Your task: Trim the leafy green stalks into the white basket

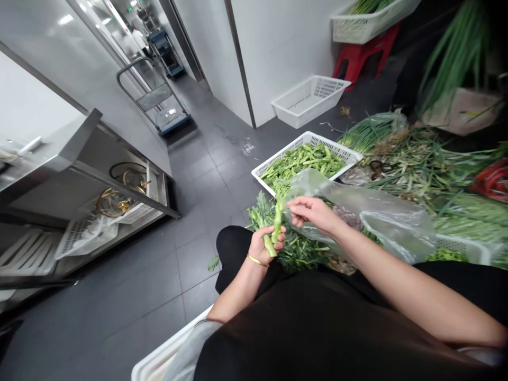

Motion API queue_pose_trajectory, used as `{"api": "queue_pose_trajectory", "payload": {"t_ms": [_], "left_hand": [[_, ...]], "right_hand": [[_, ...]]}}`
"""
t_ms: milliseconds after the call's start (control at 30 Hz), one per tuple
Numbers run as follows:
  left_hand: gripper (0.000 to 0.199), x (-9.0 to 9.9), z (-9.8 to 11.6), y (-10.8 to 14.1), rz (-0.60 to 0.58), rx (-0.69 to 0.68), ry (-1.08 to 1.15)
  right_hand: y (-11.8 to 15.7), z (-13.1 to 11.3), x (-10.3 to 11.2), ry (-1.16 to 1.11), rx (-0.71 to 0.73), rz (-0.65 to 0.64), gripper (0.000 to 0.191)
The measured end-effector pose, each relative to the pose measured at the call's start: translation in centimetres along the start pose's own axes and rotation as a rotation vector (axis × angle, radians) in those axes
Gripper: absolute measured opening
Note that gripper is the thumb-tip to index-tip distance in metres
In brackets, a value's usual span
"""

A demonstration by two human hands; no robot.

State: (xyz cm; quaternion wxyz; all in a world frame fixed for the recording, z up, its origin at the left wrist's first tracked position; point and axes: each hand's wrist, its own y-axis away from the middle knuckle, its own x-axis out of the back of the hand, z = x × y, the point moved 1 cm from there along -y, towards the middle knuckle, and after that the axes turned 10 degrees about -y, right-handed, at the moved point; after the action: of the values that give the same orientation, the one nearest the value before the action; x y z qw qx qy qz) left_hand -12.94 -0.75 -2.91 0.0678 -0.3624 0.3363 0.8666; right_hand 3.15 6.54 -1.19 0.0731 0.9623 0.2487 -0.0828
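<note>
My left hand (266,242) is wrapped around thick, pale green stalks of a leafy vegetable (278,218), probably Chinese broccoli. Their leafy tops point away from me, and their cut ends stick out below my fist. Just right of the stalks is my right hand (311,213), its fingers curled and thumb pinched in; whatever may be between the fingertips is too small to make out. Beyond both hands, a white perforated basket (260,172) contains many trimmed green stems (307,160). Loose leafy greens (304,251) lie below my hands, partly under a clear plastic bag (341,198).
Spring onions (420,159) are heaped on the floor at right, beside a person's hand-held bunch (456,53). Another white basket (309,100) stands by the wall, near a red stool (367,53). At left are a steel shelf table (130,185) and a platform trolley (162,106).
</note>
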Motion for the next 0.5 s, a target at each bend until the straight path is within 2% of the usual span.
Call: {"api": "queue_pose_trajectory", "payload": {"t_ms": [33, 100, 200, 267, 333, 400, 433, 467, 500], "left_hand": [[0.018, 0.2, -0.1, 0.1, -0.006, 0.019, -0.023], [0.019, 0.2, -0.5, 0.0, 0.04, -0.049, -0.092], [0.027, -0.4, -1.1, -0.7, 0.172, -0.335, -0.217], [0.034, -0.8, -1.4, -1.4, 0.246, -0.449, -0.251], [0.031, -0.7, -1.4, -2.0, 0.29, -0.404, -0.207], [0.023, -0.3, -0.9, -2.1, 0.283, -0.265, -0.118], [0.019, 0.0, -0.5, -2.0, 0.255, -0.192, -0.074], [0.016, 0.3, -0.1, -1.8, 0.218, -0.142, -0.035], [0.014, 0.7, 0.3, -1.5, 0.179, -0.118, -0.004]], "right_hand": [[-0.4, -0.4, 0.2, -0.067, -0.023, -0.02, 0.043], [-1.0, -0.8, 0.1, -0.012, -0.04, 0.003, 0.045], [-1.1, -0.3, -0.8, 0.346, -0.006, 0.112, 0.035], [-0.5, 0.2, -1.7, 0.623, 0.162, 0.179, 0.029], [0.8, 0.6, -2.6, 0.854, 0.435, 0.176, 0.025], [2.3, 0.9, -3.0, 0.939, 0.656, 0.052, 0.025], [3.0, 0.9, -3.0, 0.91, 0.703, -0.016, 0.026], [3.5, 1.0, -2.7, 0.841, 0.69, -0.053, 0.026], [3.9, 1.0, -2.2, 0.743, 0.612, -0.051, 0.026]]}}
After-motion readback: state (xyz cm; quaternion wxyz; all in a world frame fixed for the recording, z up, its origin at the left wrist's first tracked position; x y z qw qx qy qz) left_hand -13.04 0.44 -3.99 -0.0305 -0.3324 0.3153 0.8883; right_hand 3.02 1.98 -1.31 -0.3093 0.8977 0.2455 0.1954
